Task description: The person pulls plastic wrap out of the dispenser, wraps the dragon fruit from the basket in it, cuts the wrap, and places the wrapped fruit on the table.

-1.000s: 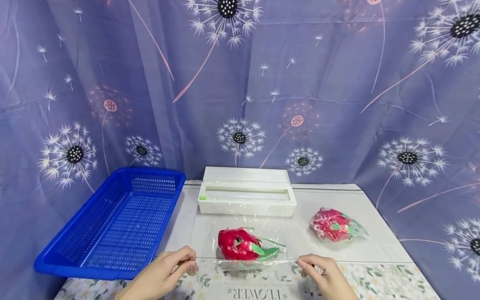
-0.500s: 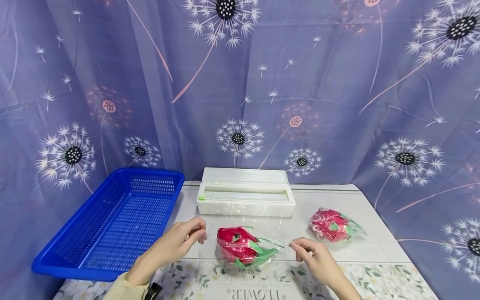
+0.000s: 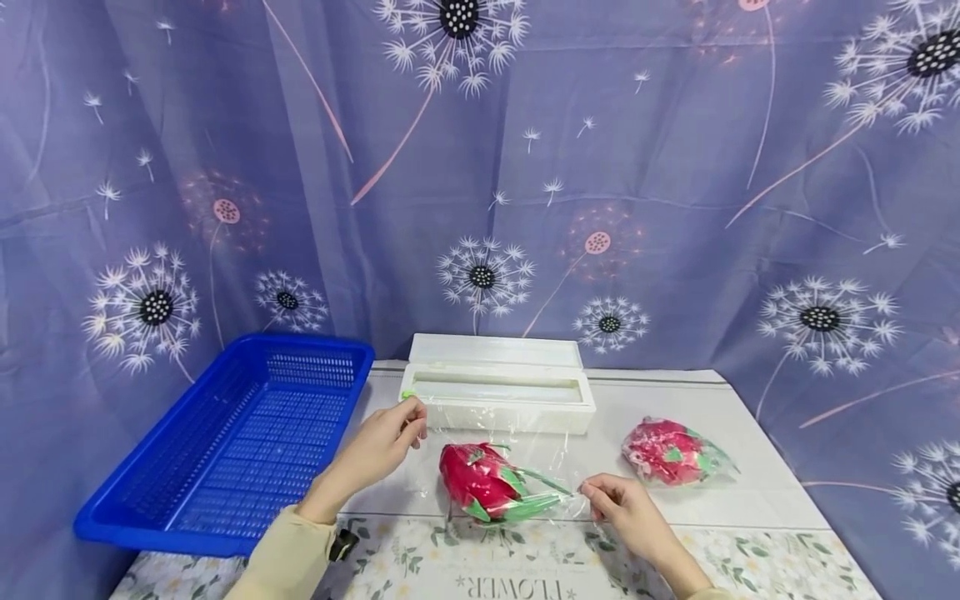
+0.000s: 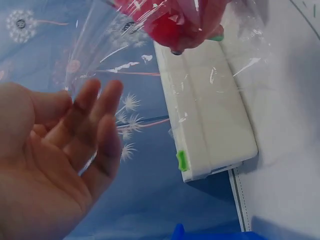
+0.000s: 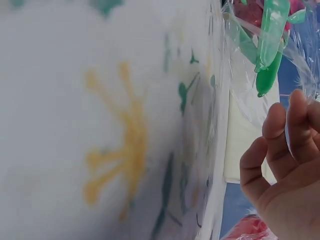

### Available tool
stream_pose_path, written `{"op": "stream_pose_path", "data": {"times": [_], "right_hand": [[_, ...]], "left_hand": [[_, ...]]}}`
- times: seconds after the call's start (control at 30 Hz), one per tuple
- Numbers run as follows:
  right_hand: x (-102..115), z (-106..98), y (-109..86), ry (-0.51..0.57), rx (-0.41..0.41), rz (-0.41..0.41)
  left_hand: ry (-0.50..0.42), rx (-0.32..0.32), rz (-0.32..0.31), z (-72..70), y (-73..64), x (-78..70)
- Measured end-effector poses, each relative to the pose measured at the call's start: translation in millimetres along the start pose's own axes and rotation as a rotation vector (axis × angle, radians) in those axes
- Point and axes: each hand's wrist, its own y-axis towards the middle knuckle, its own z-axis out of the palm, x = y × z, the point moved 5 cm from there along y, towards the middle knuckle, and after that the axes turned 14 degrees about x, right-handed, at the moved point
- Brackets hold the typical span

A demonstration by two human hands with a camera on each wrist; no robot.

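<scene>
Gently, with left grip (image 3: 381, 440) and right grip (image 3: 624, 512) both pinching the clear film (image 4: 102, 42), ease it smoothly over the red fruit (image 3: 477, 482) without bending its green leaves (image 3: 534, 505).

Worn on the head, looking forward and down, well back from the white box (image 3: 498, 417). From the left wrist, close, turned sideways, facing the box past the left hand (image 4: 55, 160). From the right wrist, likewise sideways, low over tablecloth (image 5: 55, 125), facing the box. Overlapping, head with left wrist, at the box's green tab (image 4: 182, 160).
</scene>
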Motion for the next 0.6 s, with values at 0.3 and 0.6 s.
{"op": "stream_pose_path", "data": {"times": [0.3, 0.6], "right_hand": [[-2, 0, 6.2, 0.033, 0.035, 0.014], [5, -11, 13.2, -0.114, -0.014, -0.002]], "left_hand": [[0.146, -0.057, -0.165, 23.0, 22.3, 23.5], [0.026, 0.097, -0.126, 56.2, 32.9, 38.1]]}}
